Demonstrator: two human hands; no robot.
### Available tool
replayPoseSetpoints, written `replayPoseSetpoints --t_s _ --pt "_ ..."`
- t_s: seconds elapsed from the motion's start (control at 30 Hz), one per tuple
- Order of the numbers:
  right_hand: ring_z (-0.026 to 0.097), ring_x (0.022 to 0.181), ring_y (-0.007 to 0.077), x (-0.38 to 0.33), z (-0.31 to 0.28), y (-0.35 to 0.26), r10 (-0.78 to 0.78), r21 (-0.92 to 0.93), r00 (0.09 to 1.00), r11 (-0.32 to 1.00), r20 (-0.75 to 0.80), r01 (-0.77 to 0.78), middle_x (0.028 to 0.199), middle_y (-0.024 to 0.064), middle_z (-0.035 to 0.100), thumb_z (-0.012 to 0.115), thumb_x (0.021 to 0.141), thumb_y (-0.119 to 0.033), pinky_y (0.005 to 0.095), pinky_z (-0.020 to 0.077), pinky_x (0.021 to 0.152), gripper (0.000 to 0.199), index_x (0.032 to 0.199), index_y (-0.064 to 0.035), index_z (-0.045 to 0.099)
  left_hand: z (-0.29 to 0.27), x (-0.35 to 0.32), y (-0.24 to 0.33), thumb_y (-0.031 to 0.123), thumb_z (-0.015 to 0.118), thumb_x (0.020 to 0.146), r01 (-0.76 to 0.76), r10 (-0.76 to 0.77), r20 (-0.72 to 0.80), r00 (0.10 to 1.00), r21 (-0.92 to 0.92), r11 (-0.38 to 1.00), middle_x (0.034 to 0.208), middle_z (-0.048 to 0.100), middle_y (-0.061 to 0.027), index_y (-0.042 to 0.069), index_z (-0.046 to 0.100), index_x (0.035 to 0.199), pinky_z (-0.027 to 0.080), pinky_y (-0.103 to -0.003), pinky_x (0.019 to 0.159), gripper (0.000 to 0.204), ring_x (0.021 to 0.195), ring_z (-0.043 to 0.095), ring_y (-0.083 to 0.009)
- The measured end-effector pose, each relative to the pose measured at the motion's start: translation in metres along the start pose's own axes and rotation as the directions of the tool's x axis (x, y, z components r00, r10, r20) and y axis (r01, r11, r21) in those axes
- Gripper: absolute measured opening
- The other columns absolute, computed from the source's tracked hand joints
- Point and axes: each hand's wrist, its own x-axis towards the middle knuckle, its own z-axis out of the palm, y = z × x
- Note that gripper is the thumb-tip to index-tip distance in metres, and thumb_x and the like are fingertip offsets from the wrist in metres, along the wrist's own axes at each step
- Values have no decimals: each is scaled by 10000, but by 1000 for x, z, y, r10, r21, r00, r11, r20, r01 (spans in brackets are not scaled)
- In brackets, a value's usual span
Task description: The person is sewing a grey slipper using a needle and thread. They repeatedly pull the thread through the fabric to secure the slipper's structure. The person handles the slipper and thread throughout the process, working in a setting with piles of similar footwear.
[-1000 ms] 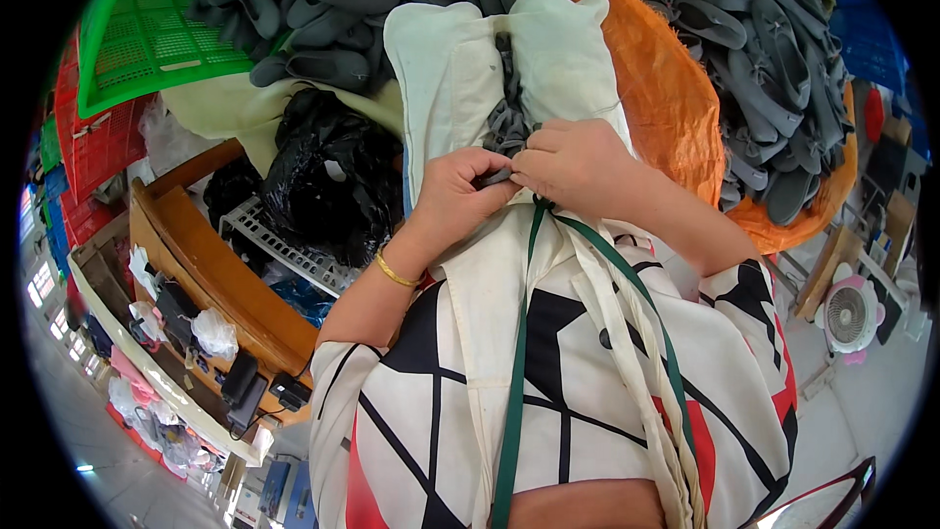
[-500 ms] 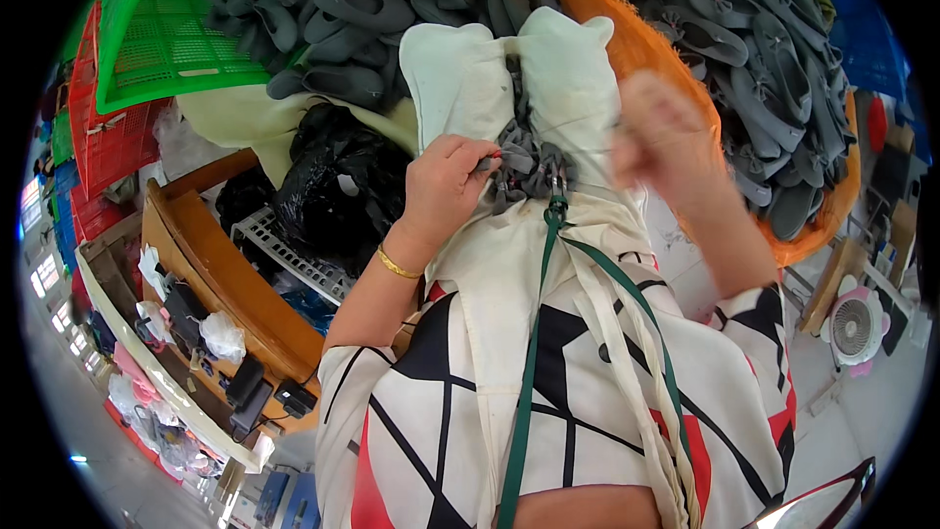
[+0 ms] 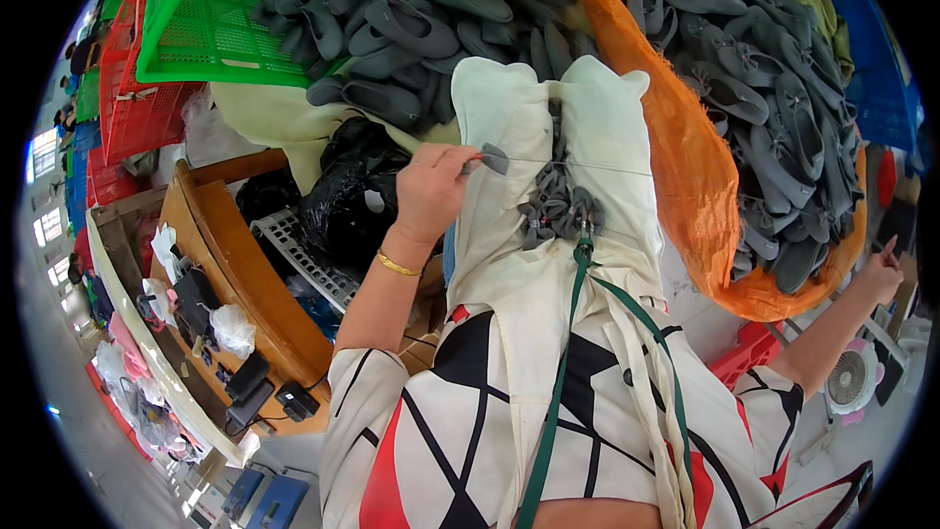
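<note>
My left hand [image 3: 431,191] is closed in a pinch on a small grey fabric bow [image 3: 494,159], held above my lap. From it a thin thread [image 3: 612,168] runs taut to the right, until I lose sight of it over the orange sack. Far out to the right, my right hand [image 3: 879,276] is stretched away with curled fingers and one finger pointing up; whatever it grips is too small to make out. More grey bows [image 3: 563,206] lie heaped on the cream apron [image 3: 602,127] across my lap. Beside them a green strap [image 3: 560,372] ends in a dark metal piece.
Grey slip-on shoes [image 3: 411,27] are piled ahead, next to a green crate [image 3: 220,39]. An orange sack [image 3: 685,206] at the right holds grey shoes with bows [image 3: 783,127]. A black plastic bag [image 3: 348,176] and a wooden bench [image 3: 235,264] stand left; a fan [image 3: 852,379] stands right.
My right hand has swung from beside my lap far out to the right. The left hand has lifted its bow away from the heap, and the thread now shows taut.
</note>
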Motion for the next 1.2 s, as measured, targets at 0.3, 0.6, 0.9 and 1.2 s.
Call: replayPoseSetpoints --t_s 0.3,0.6,0.9,1.2 --pt "580 855 106 -372 219 -54 450 -282 512 883 731 -374 1001 20 586 626 916 -56 255 500 783 132 1042 -54 588 30 21 36 79 677 886 435 -305 325 895 -485 759 811 580 -20 14 652 930 435 -225 633 82 701 527 -84" --pt "612 764 190 -532 332 -103 80 -88 -210 996 974 -32 863 80 640 664 871 -39 304 482 701 95 960 -17 640 26 56 16 139 654 921 553 -291 472 832 -670 495 860 576 -14 38 647 966 449 -258 681 111 742 530 -98" --pt "568 821 103 -532 327 -33 550 -495 109 809 828 -318 903 48 596 573 942 -33 244 464 752 75 1005 -1 599 97 -10 -330 185 619 922 731 -727 85 681 -45 680 879 677 -118 23 663 983 516 -345 742 179 815 644 -246" --pt "507 771 121 -543 329 -29 435 -383 239 893 868 -234 897 63 572 597 942 -144 254 408 674 150 991 -3 592 154 -21 -423 254 767 788 868 -931 220 291 350 354 1033 681 -235 -39 663 1033 519 -440 852 396 1016 634 -400"
